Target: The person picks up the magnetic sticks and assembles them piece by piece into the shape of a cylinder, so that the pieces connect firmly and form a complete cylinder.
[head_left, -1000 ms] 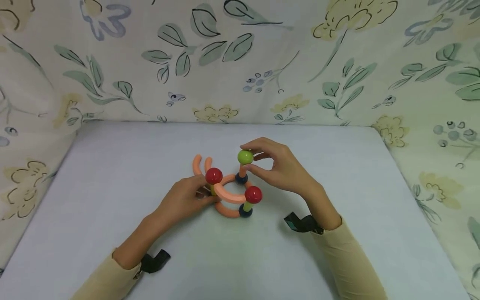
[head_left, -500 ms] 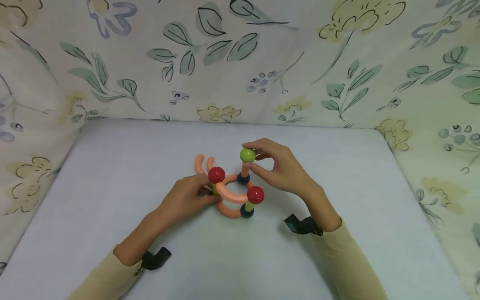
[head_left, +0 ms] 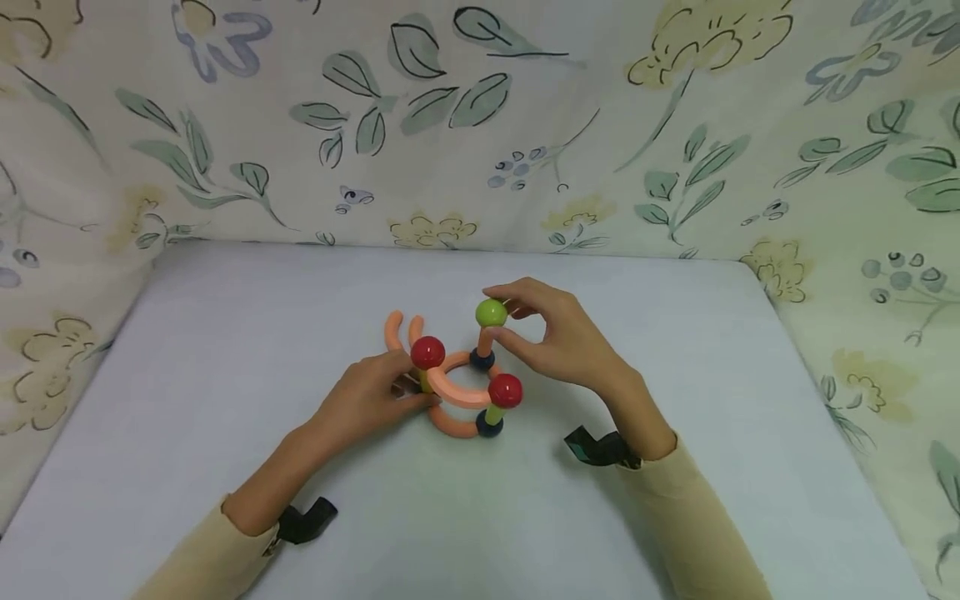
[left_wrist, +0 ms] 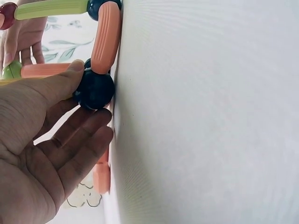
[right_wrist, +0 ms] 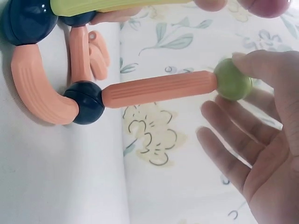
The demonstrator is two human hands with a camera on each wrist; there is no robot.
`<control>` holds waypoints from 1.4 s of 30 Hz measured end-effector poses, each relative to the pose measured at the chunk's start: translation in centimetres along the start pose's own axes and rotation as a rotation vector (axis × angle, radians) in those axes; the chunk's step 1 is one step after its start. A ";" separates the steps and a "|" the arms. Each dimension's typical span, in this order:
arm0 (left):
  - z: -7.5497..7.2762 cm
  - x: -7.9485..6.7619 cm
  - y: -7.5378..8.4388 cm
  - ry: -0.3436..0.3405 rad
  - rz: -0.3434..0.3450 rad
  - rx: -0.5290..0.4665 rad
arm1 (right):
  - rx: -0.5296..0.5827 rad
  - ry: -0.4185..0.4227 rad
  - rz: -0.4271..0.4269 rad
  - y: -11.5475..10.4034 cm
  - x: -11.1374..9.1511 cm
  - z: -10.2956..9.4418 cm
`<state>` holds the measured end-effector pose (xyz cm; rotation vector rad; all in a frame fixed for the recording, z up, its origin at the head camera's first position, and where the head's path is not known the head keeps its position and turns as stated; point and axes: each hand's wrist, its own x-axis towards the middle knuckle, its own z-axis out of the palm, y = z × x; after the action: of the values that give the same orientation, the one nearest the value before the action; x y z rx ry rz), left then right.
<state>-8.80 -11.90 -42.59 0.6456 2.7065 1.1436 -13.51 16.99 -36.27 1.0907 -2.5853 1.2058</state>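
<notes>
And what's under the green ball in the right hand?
Under the green ball, pinched by the right hand, an orange rod stands on a dark blue ball, with the white tabletop below. The patch of tabletop beneath the blue ball is covered.

Checked all three feeds: no text, labels, brands, numbers or signs I can read on anything from my end.

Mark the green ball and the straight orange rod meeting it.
Green ball [right_wrist: 233,80]: right wrist view, middle of its rounded surface.
Straight orange rod [right_wrist: 159,88]: right wrist view, midway along its grooved side.
</notes>
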 end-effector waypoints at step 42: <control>0.2 -0.4 -0.2 0.005 0.059 -0.077 | -0.006 -0.004 -0.013 0.3 -0.3 0.3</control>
<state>-8.43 -12.10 -42.84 0.7163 2.6492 1.2575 -13.41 17.13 -36.76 1.1079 -2.5785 1.1943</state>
